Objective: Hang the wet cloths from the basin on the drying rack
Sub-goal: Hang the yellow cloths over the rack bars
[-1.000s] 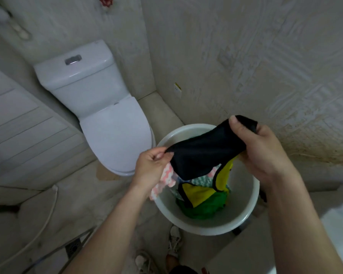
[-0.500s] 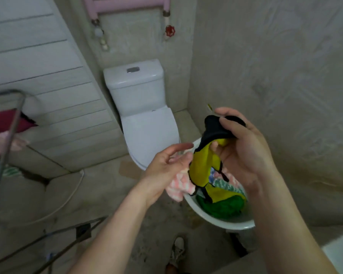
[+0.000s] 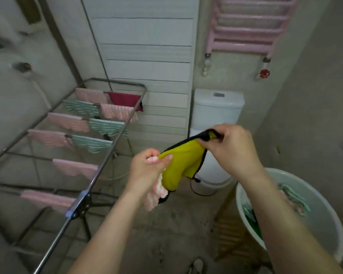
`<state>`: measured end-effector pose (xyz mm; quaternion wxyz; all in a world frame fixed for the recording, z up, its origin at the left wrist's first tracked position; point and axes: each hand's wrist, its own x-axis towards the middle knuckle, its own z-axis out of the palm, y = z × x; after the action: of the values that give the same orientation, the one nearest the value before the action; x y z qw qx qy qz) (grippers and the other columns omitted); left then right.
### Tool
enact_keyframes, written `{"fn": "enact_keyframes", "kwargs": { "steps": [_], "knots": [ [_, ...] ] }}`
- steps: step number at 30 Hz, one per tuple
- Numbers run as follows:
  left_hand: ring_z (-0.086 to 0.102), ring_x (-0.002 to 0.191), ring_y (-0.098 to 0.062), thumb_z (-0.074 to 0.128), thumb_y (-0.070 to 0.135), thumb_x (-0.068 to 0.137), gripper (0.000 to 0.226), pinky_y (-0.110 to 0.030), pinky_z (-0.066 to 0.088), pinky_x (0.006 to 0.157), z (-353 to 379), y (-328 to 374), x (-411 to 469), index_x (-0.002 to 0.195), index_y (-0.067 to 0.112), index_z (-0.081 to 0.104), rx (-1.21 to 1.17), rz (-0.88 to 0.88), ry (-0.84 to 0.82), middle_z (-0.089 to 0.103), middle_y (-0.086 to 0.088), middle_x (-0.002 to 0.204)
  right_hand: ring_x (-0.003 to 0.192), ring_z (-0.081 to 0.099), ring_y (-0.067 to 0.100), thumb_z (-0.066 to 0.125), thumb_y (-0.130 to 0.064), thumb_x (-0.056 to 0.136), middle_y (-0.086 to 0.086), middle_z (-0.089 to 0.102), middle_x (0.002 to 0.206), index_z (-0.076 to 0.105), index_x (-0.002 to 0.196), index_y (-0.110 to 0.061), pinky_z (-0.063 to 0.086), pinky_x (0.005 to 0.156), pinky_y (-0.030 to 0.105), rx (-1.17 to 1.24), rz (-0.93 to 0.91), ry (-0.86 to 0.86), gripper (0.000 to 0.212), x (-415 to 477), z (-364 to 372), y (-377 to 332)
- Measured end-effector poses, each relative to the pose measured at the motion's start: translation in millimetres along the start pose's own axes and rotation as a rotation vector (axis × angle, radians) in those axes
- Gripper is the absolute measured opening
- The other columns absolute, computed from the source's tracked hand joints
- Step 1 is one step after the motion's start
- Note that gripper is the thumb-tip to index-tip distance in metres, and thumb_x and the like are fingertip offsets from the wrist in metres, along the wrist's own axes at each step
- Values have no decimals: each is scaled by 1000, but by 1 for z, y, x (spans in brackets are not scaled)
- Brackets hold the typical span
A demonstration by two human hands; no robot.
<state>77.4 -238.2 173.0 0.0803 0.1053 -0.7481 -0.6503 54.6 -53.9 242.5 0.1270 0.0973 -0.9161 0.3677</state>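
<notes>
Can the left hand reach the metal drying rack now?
Likely yes: nothing blocks the left hand from the metal drying rack, though it grips a pink striped cloth and a yellow cloth.

White toilet (image 3: pixel 216 107) against back wall. Pink ladder radiator (image 3: pixel 246 26) mounted above it, red valve knob (image 3: pixel 264 73) at its lower right end. White panelled wall (image 3: pixel 147 56) left of toilet. Rough grey plaster wall (image 3: pixel 315 95) on right. Bare concrete floor (image 3: pixel 166 234), stained. Dim, even light.
</notes>
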Motion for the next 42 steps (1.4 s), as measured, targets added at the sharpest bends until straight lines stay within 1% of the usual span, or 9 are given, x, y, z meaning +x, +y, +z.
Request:
{"fn": "enact_keyframes", "kwargs": {
  "steps": [3,6,9,17,19,22,29,34,42],
  "knots": [
    [40,57,-12,81,26,72,34,-28,32,56,-51,-7,-9,59,13,52,113,56,132,45,2,57,78,53,19,68,-43,83,3,54,86,71,82,-12,41,63,31,-192,-63,-31,31,5,24,-23],
    [41,55,-11,78,30,75,34,-27,34,54,-86,-3,-22,64,10,52,163,73,145,47,4,54,73,65,20,68,-38,84,7,66,81,71,79,-5,59,63,39,357,152,-270,34,12,45,-46],
    [41,55,-7,71,35,79,32,-29,34,55,-120,-1,-35,66,14,51,262,68,183,46,9,54,67,66,11,63,-32,89,1,67,76,69,86,-10,56,51,21,786,359,-505,23,17,73,-64],
    [56,69,-10,63,37,81,15,-37,47,70,-207,10,-83,78,22,63,522,-23,380,62,8,69,58,61,9,70,-15,84,3,62,68,67,88,-7,52,47,22,459,-185,-1166,9,29,103,-126],
    [60,77,-13,63,27,82,5,-36,48,76,-230,17,-95,85,24,64,604,-52,368,66,5,79,54,58,8,64,-18,89,1,58,66,66,87,-10,50,42,24,500,-249,-1213,8,23,109,-150],
    [52,63,1,65,7,85,23,-28,44,69,-259,28,-118,82,29,60,640,-92,491,60,10,72,48,51,9,57,-18,94,2,51,65,62,88,-12,44,36,21,665,-302,-1307,9,9,115,-190],
    [55,77,-29,57,46,88,30,-36,40,65,-311,57,-146,83,17,54,949,-165,1133,59,-6,77,45,50,9,46,-16,99,4,48,68,53,89,-15,42,32,16,980,-248,-1409,13,-19,138,-275],
    [58,88,-39,39,41,97,34,-37,36,65,-356,63,-168,86,14,58,1057,-142,1257,65,-16,87,51,53,10,44,-17,100,1,49,73,50,88,-18,45,35,18,1013,-289,-1464,14,-50,156,-332],
    [49,67,-25,39,31,97,42,-33,30,58,-414,55,-214,56,21,39,867,-106,1363,48,1,59,60,57,15,42,-17,101,4,52,81,48,96,-15,49,37,23,1013,-362,-1669,8,-107,184,-380]
  ]
}}
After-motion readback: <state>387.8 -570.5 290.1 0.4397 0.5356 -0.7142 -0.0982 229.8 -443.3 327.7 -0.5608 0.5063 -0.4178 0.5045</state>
